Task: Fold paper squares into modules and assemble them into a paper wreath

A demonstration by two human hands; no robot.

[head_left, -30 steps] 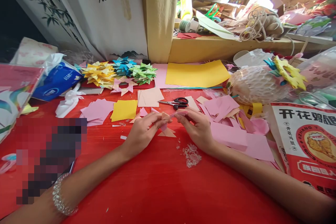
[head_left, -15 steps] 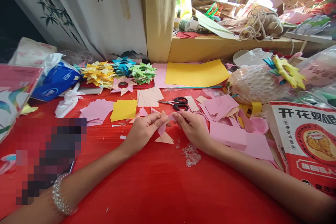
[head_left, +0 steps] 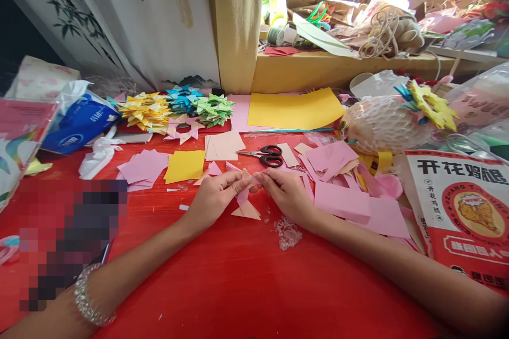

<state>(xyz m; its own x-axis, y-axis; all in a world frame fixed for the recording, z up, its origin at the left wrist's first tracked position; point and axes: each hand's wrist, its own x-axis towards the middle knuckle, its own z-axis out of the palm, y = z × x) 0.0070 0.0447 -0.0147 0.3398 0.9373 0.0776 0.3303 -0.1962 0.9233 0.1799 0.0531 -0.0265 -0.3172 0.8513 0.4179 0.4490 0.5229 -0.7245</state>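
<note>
I see my left hand (head_left: 214,197) and right hand (head_left: 287,192) both pinched closed on a small pink folded paper (head_left: 243,194) above the red table (head_left: 238,275), scissors (head_left: 264,154) just beyond.

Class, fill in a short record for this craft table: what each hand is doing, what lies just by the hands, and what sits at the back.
Left hand: pinches a small folded pink paper from the left.
Right hand: pinches the same paper from the right.
Under the hands: a peach triangle on the red table.
Behind the hands: scissors, a yellow square, pink squares.
Back: yellow, blue and green folded stars; a yellow sheet.
</note>
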